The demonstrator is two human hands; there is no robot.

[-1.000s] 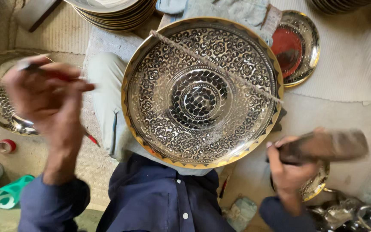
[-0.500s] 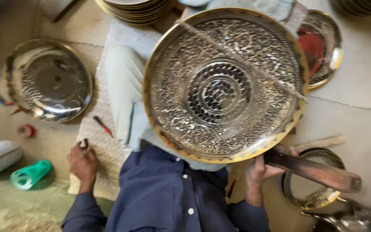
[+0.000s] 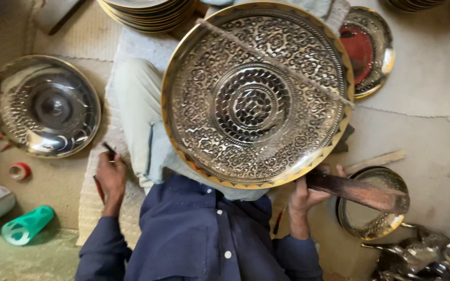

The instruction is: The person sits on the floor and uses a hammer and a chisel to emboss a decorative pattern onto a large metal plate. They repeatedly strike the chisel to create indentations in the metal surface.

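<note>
1. A large round engraved brass tray (image 3: 256, 96) rests on the seated person's lap.
2. The right hand (image 3: 308, 192) grips a dark wooden mallet (image 3: 360, 191) just below the tray's rim.
3. The left hand (image 3: 111, 177) touches the woven mat (image 3: 92, 208), pinching a thin dark tool (image 3: 109, 149).

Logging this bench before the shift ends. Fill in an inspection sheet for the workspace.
Surface: woven mat over grey floor.
Job's things: large engraved metal plate on the lap; dark wooden block.
Clutter: second plate, red-centred dish, small bowl, tape roll, green bottle.
Grips: left hand on a thin tool on the mat; right hand holds the block.
Cables: nothing seen.
Surroundings: stacked plates.
</note>
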